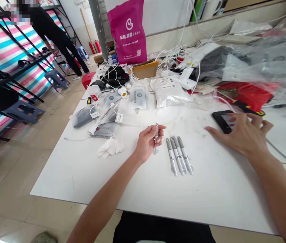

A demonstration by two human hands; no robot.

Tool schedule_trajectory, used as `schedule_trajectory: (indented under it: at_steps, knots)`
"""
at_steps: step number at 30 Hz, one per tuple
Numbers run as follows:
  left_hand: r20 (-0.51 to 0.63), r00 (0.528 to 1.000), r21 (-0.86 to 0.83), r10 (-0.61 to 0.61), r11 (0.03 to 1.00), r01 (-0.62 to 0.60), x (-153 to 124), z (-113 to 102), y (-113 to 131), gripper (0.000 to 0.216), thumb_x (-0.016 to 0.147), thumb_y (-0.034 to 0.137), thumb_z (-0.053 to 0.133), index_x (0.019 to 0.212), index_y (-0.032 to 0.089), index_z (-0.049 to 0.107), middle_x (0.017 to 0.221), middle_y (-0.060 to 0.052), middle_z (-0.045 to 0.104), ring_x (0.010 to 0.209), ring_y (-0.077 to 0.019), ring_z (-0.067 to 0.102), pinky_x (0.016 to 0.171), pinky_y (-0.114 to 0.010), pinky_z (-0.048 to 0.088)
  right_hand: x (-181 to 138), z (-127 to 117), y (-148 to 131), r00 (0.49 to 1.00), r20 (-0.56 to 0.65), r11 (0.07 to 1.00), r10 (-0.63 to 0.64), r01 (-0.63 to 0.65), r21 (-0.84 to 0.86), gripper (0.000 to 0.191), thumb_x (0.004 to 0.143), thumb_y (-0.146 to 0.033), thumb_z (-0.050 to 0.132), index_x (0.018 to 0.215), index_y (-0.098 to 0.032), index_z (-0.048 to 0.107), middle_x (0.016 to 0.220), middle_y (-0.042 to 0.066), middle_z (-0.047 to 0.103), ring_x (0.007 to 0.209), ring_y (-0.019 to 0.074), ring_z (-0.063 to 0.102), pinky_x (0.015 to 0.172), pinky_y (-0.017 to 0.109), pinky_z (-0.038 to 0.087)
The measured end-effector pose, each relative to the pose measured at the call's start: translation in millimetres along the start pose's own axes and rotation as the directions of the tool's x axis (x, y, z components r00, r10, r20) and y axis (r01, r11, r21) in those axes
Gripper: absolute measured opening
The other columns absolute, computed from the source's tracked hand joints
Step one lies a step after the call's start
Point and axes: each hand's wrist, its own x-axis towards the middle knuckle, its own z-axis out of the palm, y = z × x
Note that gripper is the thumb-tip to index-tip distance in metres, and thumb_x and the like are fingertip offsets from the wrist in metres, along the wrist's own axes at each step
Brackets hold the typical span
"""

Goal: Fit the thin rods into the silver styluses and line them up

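The left hand [149, 140] holds a gray-and-white pen [156, 135] above the white surface [133, 189], its thumb and fingers clamped around the barrel. The pen stands nearly upright, its gray end at the top and its lower end showing beneath the fingers. Just to the right of this hand, four matching pens [179, 153] lie side by side in a loose row, gray ends pointing away from the person; the two in the middle are closest together.

The right hand [251, 135] is spread over a black smartphone [222, 121], thumb and fingers apart. The index finger reaches over the edge of the screen; whether it touches the glass cannot be told. A yellow-and-black tool [249, 107] lies just beyond that hand, partly hidden by the fingers.

To the left of the held pen lies a crumpled white tissue [110, 147], with gray packets in clear bags farther back. Beyond the hands, a filled white plastic pouch [169, 92] sits near an open cardboard box [145, 70] and a tangle of white cables [173, 60]. A magenta bag [128, 33] with white print stands behind the box. Across the tiled floor, a person in dark clothes [54, 30] stands near a striped curtain.
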Motion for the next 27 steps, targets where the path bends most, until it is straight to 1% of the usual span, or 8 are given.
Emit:
schedule_trajectory:
  at_steps: [3, 6, 9, 12, 15, 18, 22, 27]
  knots:
    - [0.006, 1.0, 0.009, -0.013, 1.0, 0.013, -1.1, 1.8, 1.5, 0.034, 0.092, 0.049, 0.075, 0.102, 0.017, 0.079, 0.088, -0.005, 0.057, 0.066, -0.0098, 0.042, 0.057, -0.027, 0.035, -0.2, -1.1, 0.3, 1.0, 0.008, 1.0, 0.014, -0.014, -0.021, 0.074, 0.081, -0.072, 0.059, 0.13, -0.017, 0.049, 0.127, 0.023, 0.065, 0.14, 0.0402, 0.04, 0.111, 0.055, 0.02]
    - [0.001, 1.0, 0.014, -0.007, 1.0, 0.007, -1.9, 3.7, 2.6, 0.037, 0.093, 0.052, 0.074, 0.109, 0.019, 0.078, 0.084, -0.004, 0.056, 0.064, -0.0101, 0.042, 0.058, -0.028, 0.036, -1.6, -2.8, 0.6, 1.0, 0.006, 0.999, 0.016, -0.016, -0.029, 0.071, 0.082, -0.069, 0.062, 0.13, -0.019, 0.048, 0.133, 0.023, 0.064, 0.14, 0.0402, 0.039, 0.11, 0.054, 0.022]
    - [-0.017, 1.0, 0.035, -0.003, 0.999, 0.003, -2.0, 5.0, 2.2, 0.043, 0.095, 0.056, 0.07, 0.12, 0.022, 0.076, 0.077, -0.001, 0.054, 0.059, -0.0096, 0.038, 0.058, -0.029, 0.036, -4.9, -7.4, 0.3, 0.999, -0.037, 0.999, 0.022, -0.023, -0.022, 0.074, 0.085, -0.073, 0.055, 0.134, -0.017, 0.047, 0.135, 0.026, 0.063, 0.139, 0.0425, 0.04, 0.109, 0.054, 0.023]
    - [-0.035, 0.999, 0.028, -0.008, 1.0, 0.009, -1.3, 5.3, 1.0, 0.046, 0.095, 0.059, 0.069, 0.124, 0.024, 0.073, 0.074, 0.001, 0.052, 0.056, -0.0091, 0.032, 0.055, -0.028, 0.033, -13.4, -15.9, -1.5, 0.996, -0.09, 1.0, 0.003, -0.002, 0.012, 0.081, 0.087, -0.077, 0.047, 0.14, -0.015, 0.046, 0.126, 0.026, 0.066, 0.138, 0.0429, 0.042, 0.109, 0.055, 0.024]
    - [-0.07, 0.997, -0.019, -0.022, 1.0, 0.02, -0.7, 4.7, 0.4, 0.038, 0.091, 0.057, 0.075, 0.11, 0.024, 0.069, 0.076, 0.002, 0.055, 0.056, -0.0077, 0.033, 0.051, -0.023, 0.029, -30.5, -25.3, -2.8, 0.988, -0.128, 0.994, -0.086, 0.093, 0.055, 0.085, 0.087, -0.08, 0.043, 0.145, -0.017, 0.047, 0.118, 0.021, 0.068, 0.137, 0.0411, 0.046, 0.11, 0.054, 0.026]
    - [-0.07, 0.997, -0.042, -0.043, 0.998, 0.04, -0.5, 3.9, 0.6, 0.039, 0.087, 0.054, 0.081, 0.092, 0.021, 0.062, 0.078, 0.001, 0.056, 0.055, -0.0056, 0.033, 0.049, -0.021, 0.026, -53.4, -32.4, -2.0, 0.976, -0.172, 0.987, -0.131, 0.144, 0.066, 0.079, 0.088, -0.081, 0.038, 0.141, -0.023, 0.052, 0.108, 0.017, 0.069, 0.133, 0.0392, 0.054, 0.112, 0.054, 0.03]
    - [-0.042, 0.998, -0.032, -0.048, 0.998, 0.047, -0.3, 3.0, 0.0, 0.045, 0.088, 0.059, 0.079, 0.091, 0.016, 0.067, 0.079, 0.0, 0.053, 0.055, -0.0048, 0.034, 0.046, -0.021, 0.027, -77.8, -42.0, -3.2, 0.976, -0.188, 0.986, -0.111, 0.132, 0.103, 0.064, 0.09, -0.078, 0.042, 0.129, -0.03, 0.058, 0.102, 0.014, 0.069, 0.121, 0.0404, 0.064, 0.114, 0.056, 0.033]
    - [-0.03, 0.999, -0.029, -0.042, 0.999, 0.041, 0.6, 3.6, -0.9, 0.05, 0.088, 0.064, 0.075, 0.087, 0.014, 0.068, 0.08, -0.001, 0.051, 0.055, -0.005, 0.034, 0.045, -0.021, 0.026, -83.9, -49.3, -6.0, 0.979, -0.153, 0.981, -0.134, 0.153, 0.117, 0.05, 0.096, -0.07, 0.046, 0.124, -0.032, 0.059, 0.11, 0.017, 0.07, 0.119, 0.0447, 0.065, 0.112, 0.06, 0.034]
